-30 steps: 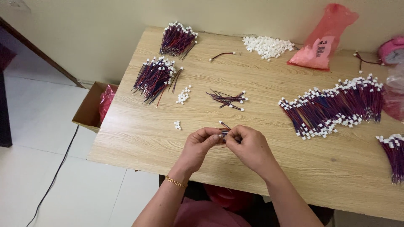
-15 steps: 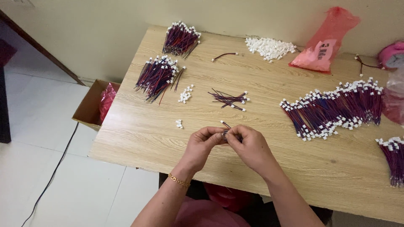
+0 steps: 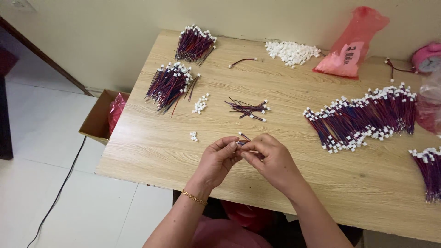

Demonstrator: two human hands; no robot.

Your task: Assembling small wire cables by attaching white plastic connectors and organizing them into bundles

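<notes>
Still, I see little changed: both hands hold as before. My left hand (image 3: pixel 219 158) and right hand (image 3: pixel 271 158) each keep a pinching grip on the wire (image 3: pixel 242 139) above the counter's (image 3: pixel 151 151) near edge, its long axis toward eleven o'clock.

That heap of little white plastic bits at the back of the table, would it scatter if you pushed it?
Probably. The white connector heap is loose small pieces, so a push would likely spread them. They look light, and a few strays already lie apart on the smooth wooden table.
</notes>
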